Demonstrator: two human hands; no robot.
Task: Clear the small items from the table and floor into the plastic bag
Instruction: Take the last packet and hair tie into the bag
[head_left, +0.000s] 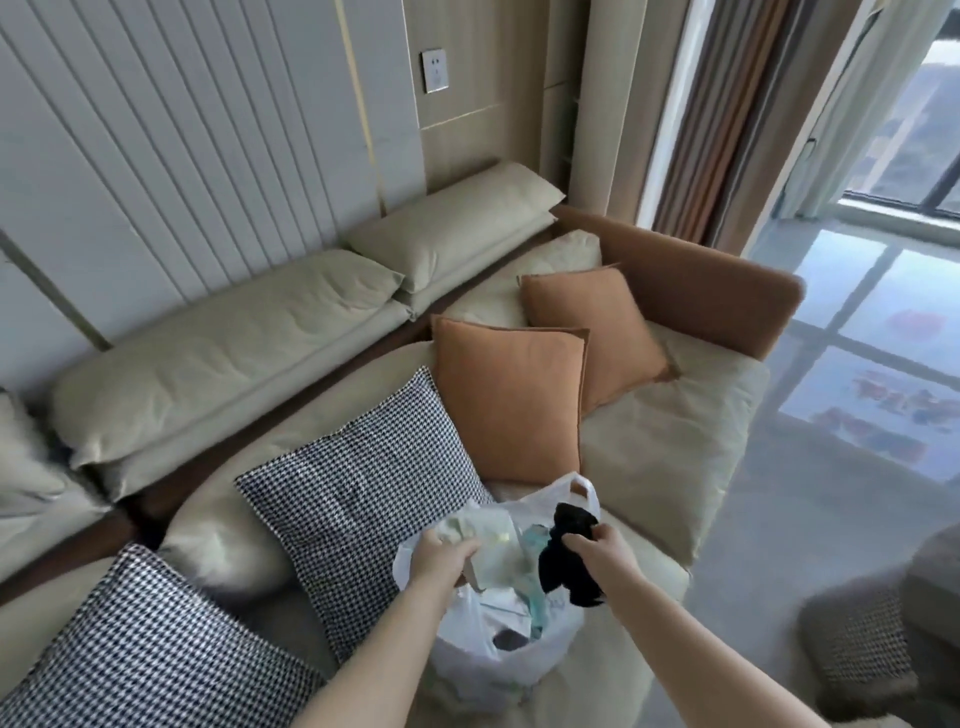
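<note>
We hold the white plastic bag (498, 649) over the front edge of the cream sofa (675, 431), its mouth facing up toward us and its long axis hanging downward. Our left hand (441, 558) grips the bag's left rim, fingers curled round the plastic. Our right hand (597, 545) pinches a black cloth (563, 556) at the bag's right rim; the cloth dangles lengthwise into the opening. Crumpled pale papers (498, 566) lie inside. A checked cushion (363, 493) sits just beside the bag.
</note>
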